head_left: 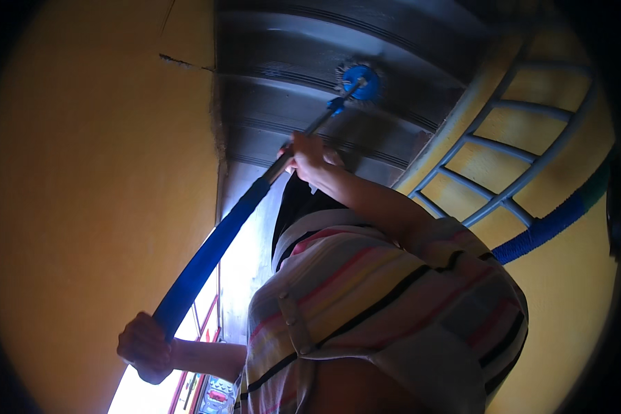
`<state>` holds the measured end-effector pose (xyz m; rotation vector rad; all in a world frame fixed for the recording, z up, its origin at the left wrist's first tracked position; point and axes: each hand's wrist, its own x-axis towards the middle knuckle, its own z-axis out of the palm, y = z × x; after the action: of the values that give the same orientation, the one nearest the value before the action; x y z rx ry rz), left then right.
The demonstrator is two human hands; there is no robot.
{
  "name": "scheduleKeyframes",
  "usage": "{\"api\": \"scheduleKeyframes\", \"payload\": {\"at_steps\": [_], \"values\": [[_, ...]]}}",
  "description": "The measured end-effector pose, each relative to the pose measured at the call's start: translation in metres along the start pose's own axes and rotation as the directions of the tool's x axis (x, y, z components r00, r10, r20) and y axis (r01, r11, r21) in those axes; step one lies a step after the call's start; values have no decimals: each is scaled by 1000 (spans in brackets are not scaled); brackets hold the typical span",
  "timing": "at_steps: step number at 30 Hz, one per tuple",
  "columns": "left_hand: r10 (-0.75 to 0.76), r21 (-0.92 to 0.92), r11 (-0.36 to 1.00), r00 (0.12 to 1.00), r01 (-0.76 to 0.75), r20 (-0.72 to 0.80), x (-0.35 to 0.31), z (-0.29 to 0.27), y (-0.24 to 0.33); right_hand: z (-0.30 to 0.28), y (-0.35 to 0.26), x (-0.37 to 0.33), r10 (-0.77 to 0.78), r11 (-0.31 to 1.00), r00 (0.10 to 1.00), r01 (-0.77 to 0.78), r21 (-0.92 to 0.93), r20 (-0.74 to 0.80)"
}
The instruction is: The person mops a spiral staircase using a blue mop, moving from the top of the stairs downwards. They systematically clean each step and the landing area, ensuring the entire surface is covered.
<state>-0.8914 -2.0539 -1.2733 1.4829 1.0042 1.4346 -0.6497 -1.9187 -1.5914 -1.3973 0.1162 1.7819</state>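
Observation:
A long mop (pixel 214 252) runs slantwise across the view, with a thick blue sleeve on its upper part and a bare metal shaft beyond. My left hand (pixel 145 347) is closed around the blue top end, low on the left. Further along, my right hand (pixel 309 157) wraps round the metal shaft near the middle. At the far end, the round blue mop head (pixel 361 82) with short grey strands rests against a dark grey step. My striped shirt (pixel 366 290) and part of my black trousers (pixel 293 207) fill the space between my arms.
Grey steps (pixel 276 103) with ribbed strips lie ahead. A yellow wall (pixel 96 172) rises at left. Grey metal railing bars (pixel 462 179) stand at right, with a blue and green cord-wrapped handrail (pixel 552 226). Bright light and red-framed objects (pixel 207 338) show at lower left.

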Motion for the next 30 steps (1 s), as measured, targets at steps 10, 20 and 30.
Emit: {"api": "scheduleKeyframes", "payload": {"at_steps": [10,20,30], "values": [[220,480,875,832,62,-510,-48,-10,71,158,84,-4,229,916,952,-140,-377,202],[613,802,525,527,284,-588,-61,19,87,192,126,-109,720,656,597,-421,-626,353],[760,885,452,471,114,-448,-83,-30,133,151,60,-130,556,807,720,-346,-479,416]]}}
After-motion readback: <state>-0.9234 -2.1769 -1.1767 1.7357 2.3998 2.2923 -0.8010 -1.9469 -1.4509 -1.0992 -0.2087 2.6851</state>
